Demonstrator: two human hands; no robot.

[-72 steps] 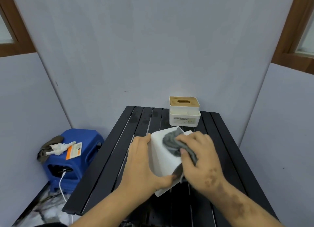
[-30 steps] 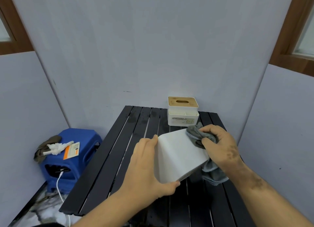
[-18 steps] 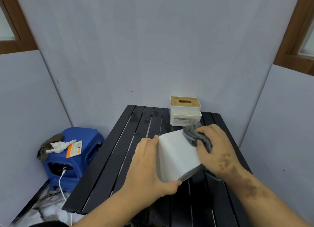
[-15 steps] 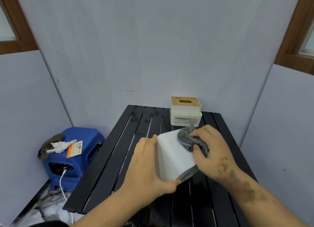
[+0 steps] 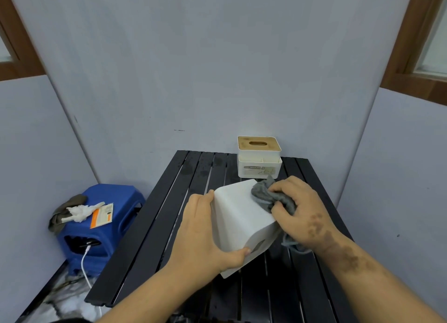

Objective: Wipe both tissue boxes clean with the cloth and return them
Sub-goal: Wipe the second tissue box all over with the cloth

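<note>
Left hand grips the tilted white tissue box above the bench; right hand clutches the cloth against it. Wiping looks midway; the wooden-lidded box waits behind, apparently untouched.

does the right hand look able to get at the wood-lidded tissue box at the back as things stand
Probably yes. The wood-lidded tissue box stands just beyond the right hand with nothing between them, but that hand is holding the grey cloth against the white box.

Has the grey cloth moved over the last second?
Yes. The crumpled grey cloth slid left across the plain white tissue box, away from its right edge.
</note>
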